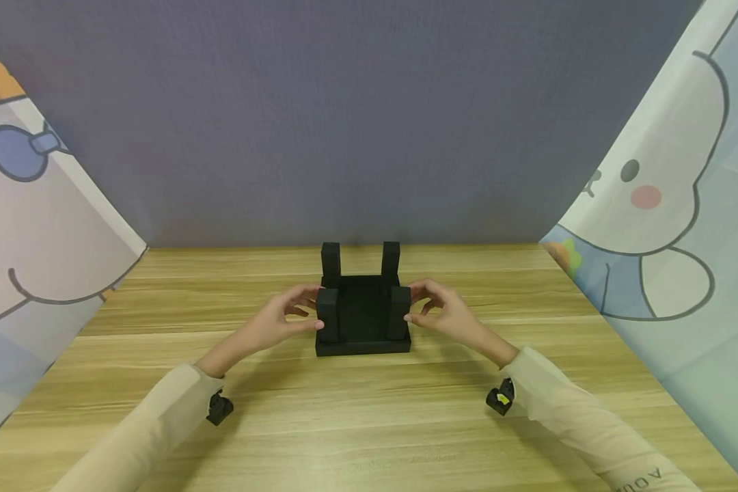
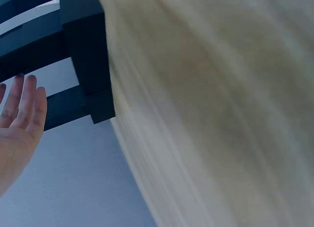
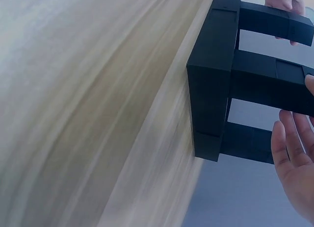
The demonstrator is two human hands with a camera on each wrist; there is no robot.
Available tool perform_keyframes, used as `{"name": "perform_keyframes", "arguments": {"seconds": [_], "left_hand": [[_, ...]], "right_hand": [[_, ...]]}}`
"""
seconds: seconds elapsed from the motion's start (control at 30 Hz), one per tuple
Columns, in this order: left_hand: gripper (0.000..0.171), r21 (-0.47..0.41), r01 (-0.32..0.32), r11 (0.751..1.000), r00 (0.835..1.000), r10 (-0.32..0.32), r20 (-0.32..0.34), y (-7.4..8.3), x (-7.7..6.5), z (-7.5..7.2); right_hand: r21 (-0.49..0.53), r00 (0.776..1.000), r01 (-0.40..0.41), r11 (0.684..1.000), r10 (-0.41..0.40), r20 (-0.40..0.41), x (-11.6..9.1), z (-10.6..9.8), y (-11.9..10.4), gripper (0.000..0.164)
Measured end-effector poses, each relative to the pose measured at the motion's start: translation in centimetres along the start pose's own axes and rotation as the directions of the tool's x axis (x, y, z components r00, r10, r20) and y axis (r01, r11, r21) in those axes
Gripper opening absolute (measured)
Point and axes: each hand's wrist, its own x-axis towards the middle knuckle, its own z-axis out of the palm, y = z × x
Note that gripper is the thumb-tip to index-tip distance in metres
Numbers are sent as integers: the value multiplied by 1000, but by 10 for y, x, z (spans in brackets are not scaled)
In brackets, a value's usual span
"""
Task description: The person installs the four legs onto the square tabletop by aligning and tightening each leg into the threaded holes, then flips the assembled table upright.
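A black stand [image 1: 363, 348] sits on the table, a square base with an upright post near each corner. My left hand [image 1: 285, 316] is beside the front left post [image 1: 328, 316], its thumb tip at the post and its other fingers reaching farther back. On the opposite side my right hand [image 1: 444, 313] mirrors it at the front right post [image 1: 400, 313]. In the right wrist view that thumb touches the post, while the long fingers [image 3: 288, 138] extend loosely behind it. Whether the left fingertips touch the stand is hard to tell.
Wood-grain table [image 1: 357, 424] lies under the stand. A grey panel [image 1: 344, 123] rises behind it, and cartoon-printed sheets [image 1: 658, 225] slope along both sides. Small black devices [image 1: 219, 408] hang at both wrists.
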Motion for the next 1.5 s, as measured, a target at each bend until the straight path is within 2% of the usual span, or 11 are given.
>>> {"name": "perform_keyframes", "arguments": {"seconds": [0.2, 0.57, 0.9, 1.1, 1.2, 1.5], "left_hand": [[51, 20, 17, 1000, 999, -16, -31, -5, -2, 5], [47, 16, 60, 998, 998, -60, -37, -2, -4, 11], [46, -66, 12, 998, 1000, -14, -28, -8, -4, 11], [46, -91, 17, 996, 1000, -19, -23, -7, -3, 11], [45, -100, 20, 995, 1000, -22, -21, -7, -3, 11], [45, -130, 7, 992, 998, -15, -57, -4, 1, 9]], "right_hand": [[22, 1000, 5, 1000, -5, 3, -2, 2, 3, 45], [62, 1000, -4, 998, 4, 7, -4, 9, 8, 45], [67, 999, -33, 997, 32, 11, -4, 12, 10, 43], [59, 1000, -30, 998, 31, -6, -4, 14, 9, 40], [66, 999, -38, 997, 39, -12, -5, 13, 1, 39], [141, 999, -26, 990, 33, -44, -1, 10, 7, 42]]}}
